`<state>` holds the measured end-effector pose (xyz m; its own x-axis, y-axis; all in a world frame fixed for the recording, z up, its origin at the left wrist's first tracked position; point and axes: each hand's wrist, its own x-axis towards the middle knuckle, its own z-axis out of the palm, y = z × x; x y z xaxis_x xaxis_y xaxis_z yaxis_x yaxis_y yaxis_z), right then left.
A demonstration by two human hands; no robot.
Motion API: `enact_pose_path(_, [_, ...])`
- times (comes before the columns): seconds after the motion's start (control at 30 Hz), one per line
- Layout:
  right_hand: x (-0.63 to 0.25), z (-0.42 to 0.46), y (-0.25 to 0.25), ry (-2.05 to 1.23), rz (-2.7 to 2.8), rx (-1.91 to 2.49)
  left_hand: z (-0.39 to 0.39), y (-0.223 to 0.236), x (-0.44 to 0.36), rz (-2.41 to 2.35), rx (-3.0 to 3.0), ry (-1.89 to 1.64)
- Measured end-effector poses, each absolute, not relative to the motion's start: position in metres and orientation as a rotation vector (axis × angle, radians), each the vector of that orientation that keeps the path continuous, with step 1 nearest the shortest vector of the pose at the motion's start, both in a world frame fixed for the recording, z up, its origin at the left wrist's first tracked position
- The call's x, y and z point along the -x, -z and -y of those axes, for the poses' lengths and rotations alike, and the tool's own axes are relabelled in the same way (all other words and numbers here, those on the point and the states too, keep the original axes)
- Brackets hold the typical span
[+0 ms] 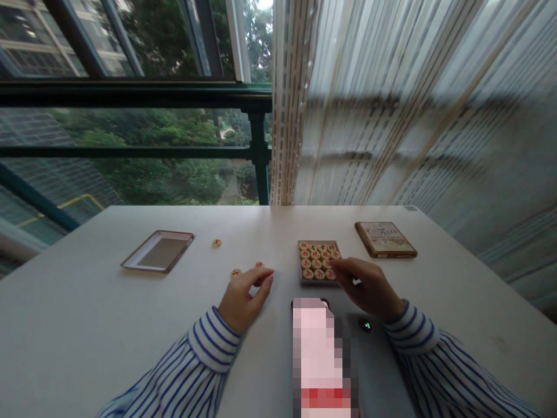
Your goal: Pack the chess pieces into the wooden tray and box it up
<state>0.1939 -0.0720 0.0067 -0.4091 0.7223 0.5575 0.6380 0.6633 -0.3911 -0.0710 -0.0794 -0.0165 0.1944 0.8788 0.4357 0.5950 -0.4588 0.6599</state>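
Note:
A small tray [301, 262] packed with several round wooden game pieces marked in red and black sits mid-table. My right hand [364, 288] rests by the tray's near right corner, fingertips touching the pieces there; whether it grips one is unclear. My left hand [244, 296] lies on the table with fingers curled, its tips touching a loose piece [259, 265]. Another loose piece [235, 273] sits just left of it, and a third piece [216, 243] lies farther back.
An open shallow box lid [158, 251] lies at the left. A closed box with a printed cover [385, 239] lies at the right back. A dark device with a green light [366, 325] sits near my right wrist. Window railing and curtains stand behind the table.

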Motion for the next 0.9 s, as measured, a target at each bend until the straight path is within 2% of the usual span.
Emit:
enact_pose_path(0.23, [-0.187, 0.075, -0.003, -0.101, 2.351, 0.924, 0.084, 0.019, 0.064, -1.144, -2.381, -0.744])
enact_pose_path(0.9, [-0.182, 0.077, 0.000, -0.123, 2.529, 0.910, 0.083, 0.020, 0.066, -1.109, -2.497, -0.821])
